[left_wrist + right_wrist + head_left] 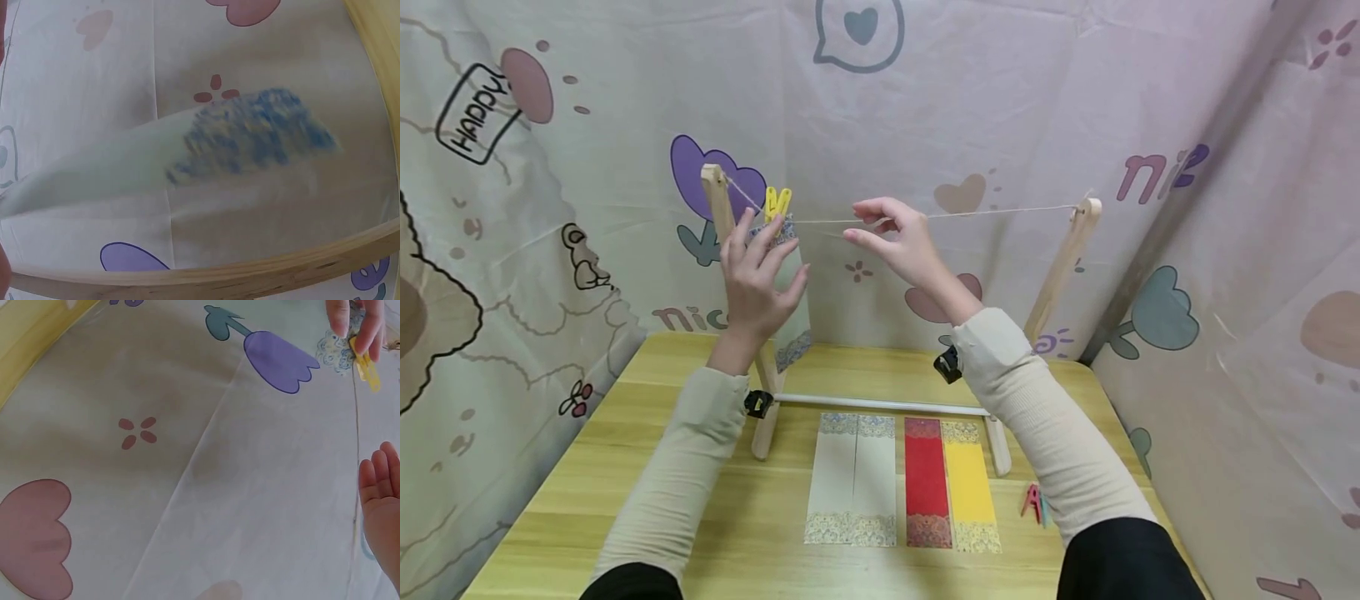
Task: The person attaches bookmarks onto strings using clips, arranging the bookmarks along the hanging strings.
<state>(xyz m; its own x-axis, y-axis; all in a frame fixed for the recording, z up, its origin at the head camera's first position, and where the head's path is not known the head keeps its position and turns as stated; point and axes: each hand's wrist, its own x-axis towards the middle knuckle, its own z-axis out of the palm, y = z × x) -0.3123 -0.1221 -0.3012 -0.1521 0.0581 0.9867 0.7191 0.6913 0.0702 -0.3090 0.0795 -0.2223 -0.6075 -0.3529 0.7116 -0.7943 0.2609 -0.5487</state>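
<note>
Dk sleeves nearest | L grip spread, at yel. clip | R grip part-open, empty | pale strip hangs on string — prob. light, bendy, creasable — pinch top edge

curtained-off work nook: cartoon-print cloth on three sides of wood-grain table

Table: yellowish wood grain
Pale strips: two, adjoining
Red strip, yellow strip: beside them
Clips: pink, bluish, right
Stand feet: flanking strips
</note>
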